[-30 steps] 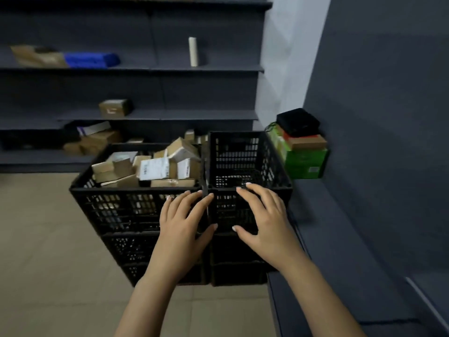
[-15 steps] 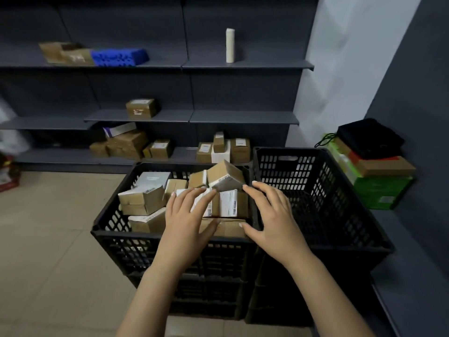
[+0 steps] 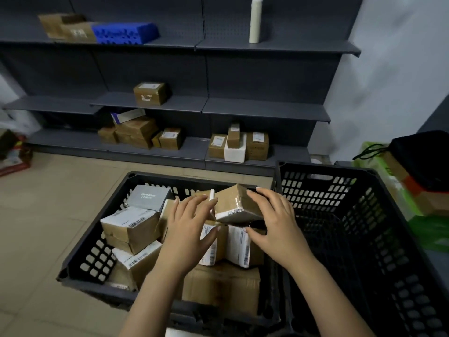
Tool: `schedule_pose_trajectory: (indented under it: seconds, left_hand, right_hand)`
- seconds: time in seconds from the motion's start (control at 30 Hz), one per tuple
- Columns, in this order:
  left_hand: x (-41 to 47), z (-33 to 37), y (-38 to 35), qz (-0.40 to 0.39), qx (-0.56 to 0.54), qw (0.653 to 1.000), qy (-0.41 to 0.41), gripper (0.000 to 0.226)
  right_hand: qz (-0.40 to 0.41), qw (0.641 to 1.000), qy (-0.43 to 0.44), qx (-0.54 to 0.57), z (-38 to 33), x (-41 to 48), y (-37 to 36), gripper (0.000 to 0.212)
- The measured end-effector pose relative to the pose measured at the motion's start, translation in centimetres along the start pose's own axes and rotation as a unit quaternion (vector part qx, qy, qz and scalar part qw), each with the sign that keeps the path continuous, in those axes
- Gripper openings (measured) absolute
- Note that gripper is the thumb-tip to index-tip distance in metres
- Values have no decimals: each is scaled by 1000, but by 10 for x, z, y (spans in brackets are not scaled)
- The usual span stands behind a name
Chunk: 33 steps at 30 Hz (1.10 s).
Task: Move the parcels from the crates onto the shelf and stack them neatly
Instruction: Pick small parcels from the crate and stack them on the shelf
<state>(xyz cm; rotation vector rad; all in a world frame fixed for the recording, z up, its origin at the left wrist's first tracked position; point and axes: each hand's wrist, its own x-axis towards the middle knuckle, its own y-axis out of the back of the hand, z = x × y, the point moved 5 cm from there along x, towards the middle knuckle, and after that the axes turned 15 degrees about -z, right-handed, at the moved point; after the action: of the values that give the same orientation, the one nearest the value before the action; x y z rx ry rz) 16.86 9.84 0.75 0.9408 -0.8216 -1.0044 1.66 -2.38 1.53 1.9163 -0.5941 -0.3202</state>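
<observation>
A black left crate [image 3: 80, 254] holds several cardboard parcels with white labels. On top of the pile lies a tilted taped brown parcel [image 3: 234, 203]. My right hand [image 3: 274, 222] reaches over it, fingers spread and touching its right side. My left hand [image 3: 189, 227] hovers at its left side with straight fingers, above other labelled parcels [image 3: 131, 227]. Neither hand grips anything. The right crate [image 3: 340, 215] beside it looks empty. The grey shelf [image 3: 184, 152] behind carries parcels on its lowest board [image 3: 239, 144] and one parcel [image 3: 149, 93] on the middle board.
A blue block [image 3: 125, 32], a brown box [image 3: 65, 26] and a white cylinder [image 3: 255, 20] stand on the top board. Green, red and brown boxes with a black bag [image 3: 420, 159] sit at the right. Tiled floor [image 3: 48, 203] lies left of the crates.
I have come closer to the crates. Both hands moved forward from the crate's near rim to the top parcel, one on each side of it.
</observation>
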Motion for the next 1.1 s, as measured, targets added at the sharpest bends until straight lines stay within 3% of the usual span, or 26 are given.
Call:
schedule_pose_trajectory:
  seconds: [0.53,0.87,1.1]
  left_hand:
    - [47,-63,-10,-21,-2,1000,19,58]
    - [25,-128,11,-26,-5,999,47,56]
    - [-23,-193,22,-36,19,994,100,56]
  right_hand:
    - [-47,999,3,24,0,73,-34,76]
    - [-78,996,28,37,-63,101,-61,72]
    - [-155,985,77,22,-128,116,-119,71]
